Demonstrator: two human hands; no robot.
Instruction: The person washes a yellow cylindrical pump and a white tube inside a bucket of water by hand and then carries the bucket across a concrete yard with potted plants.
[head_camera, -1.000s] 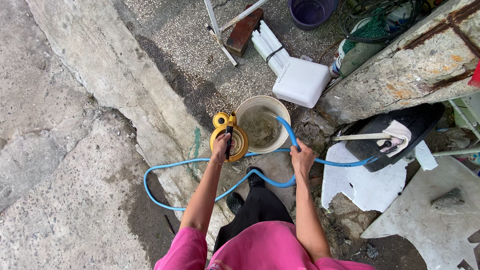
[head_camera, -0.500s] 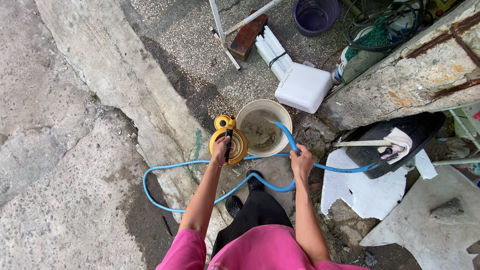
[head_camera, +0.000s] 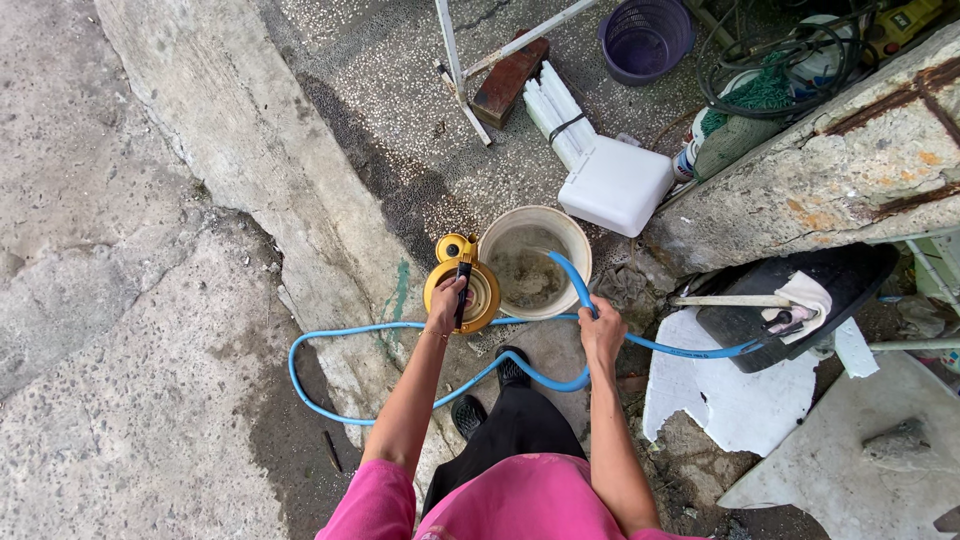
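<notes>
1. Far left: cracked concrete slab (head_camera: 110, 300), with a raised concrete curb (head_camera: 250, 150) running from 11 o'clock down toward the centre.
2. Blue hose (head_camera: 330, 400) loops over the curb at 8 o'clock, bends back to the right and passes just in front of the person's feet.
3. Left hand (head_camera: 447, 300) is clenched round the black handle of a yellow pump (head_camera: 462, 285). The pump hangs upright just left of centre, beside the bucket's left rim; whether the two touch, I cannot tell.
4. Bucket (head_camera: 535, 262), pale and round, stands on the ground at centre, at 12 o'clock from the person's shoes. It holds murky water.
5. Right hand (head_camera: 602, 330) grasps the hose at 5 o'clock from the bucket. From the fist the hose arches up, and its end dips over the bucket's right rim.
6. Past the right hand, the hose runs on toward 3 o'clock and goes under a black tub (head_camera: 790, 300).
7. White plastic can (head_camera: 615, 185) lies at 1 o'clock from the bucket, near it, with white tubes strapped together just above.
8. Purple basket (head_camera: 645, 38) sits at 12 o'clock, near the top edge.
9. Right: rough stone wall (head_camera: 830, 180), with coiled cables above it.
10. Broken white boards (head_camera: 730, 400) lie at 4 o'clock, below the tub.
</notes>
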